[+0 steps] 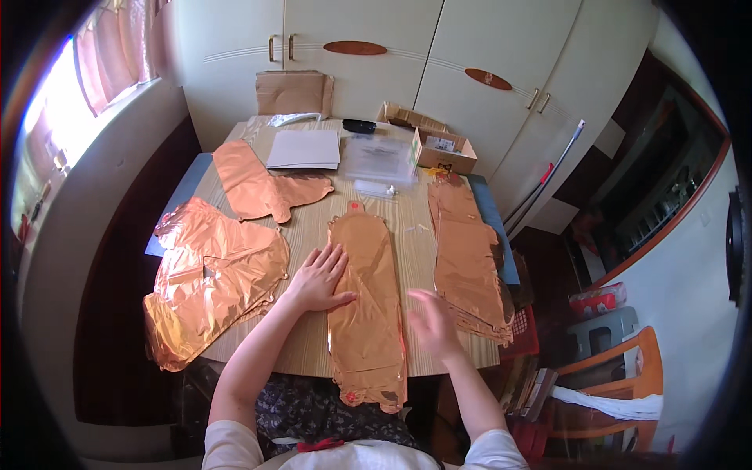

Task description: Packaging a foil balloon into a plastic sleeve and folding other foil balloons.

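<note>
In front of me a flat, uninflated copper-coloured foil balloon (365, 274) lies lengthwise on the table, its near end reaching past the front edge. It is long and folded narrow, with a red mark on its top tab. My left hand (319, 278) rests flat on its left edge, fingers spread. Just off its right edge hovers my right hand (432, 323), slightly blurred, fingers apart and nothing visible in them. To the left lie a crumpled, shiny foil balloon pile (215, 274) and another flat foil balloon (262, 184). On the right is a stack of foil balloons (468, 258).
At the table's (305, 345) back are white sheets (304, 149), clear plastic bags (377, 160), a black object (359, 126) and an open cardboard box (445, 153). Flattened cardboard (294, 94) leans on the cabinets (376, 23). A wooden chair (648, 368) stands at right.
</note>
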The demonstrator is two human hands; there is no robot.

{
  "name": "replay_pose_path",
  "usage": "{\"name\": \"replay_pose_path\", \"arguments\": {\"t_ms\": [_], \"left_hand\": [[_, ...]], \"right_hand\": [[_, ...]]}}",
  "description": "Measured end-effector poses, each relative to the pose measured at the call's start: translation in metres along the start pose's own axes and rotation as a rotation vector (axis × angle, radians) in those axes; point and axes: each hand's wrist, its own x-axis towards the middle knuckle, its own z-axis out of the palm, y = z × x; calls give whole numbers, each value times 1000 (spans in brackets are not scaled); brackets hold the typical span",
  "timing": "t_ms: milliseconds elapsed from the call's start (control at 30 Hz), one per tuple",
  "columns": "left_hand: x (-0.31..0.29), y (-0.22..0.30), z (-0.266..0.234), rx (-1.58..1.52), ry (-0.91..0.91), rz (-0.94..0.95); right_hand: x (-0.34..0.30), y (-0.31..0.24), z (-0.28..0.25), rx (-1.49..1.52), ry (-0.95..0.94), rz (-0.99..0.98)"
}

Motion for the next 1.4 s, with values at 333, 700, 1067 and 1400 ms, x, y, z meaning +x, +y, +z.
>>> {"name": "replay_pose_path", "arguments": {"t_ms": [333, 700, 1067, 1400], "left_hand": [[2, 2, -2, 4, -28, 11], [1, -1, 0, 16, 15, 23], [1, 2, -1, 18, 9, 27], [-1, -1, 1, 19, 43, 24]], "right_hand": [[-176, -27, 0, 724, -239, 1063], [-151, -40, 15, 791, -160, 969], [-161, -31, 18, 665, -136, 941], [-50, -44, -13, -100, -248, -40]]}}
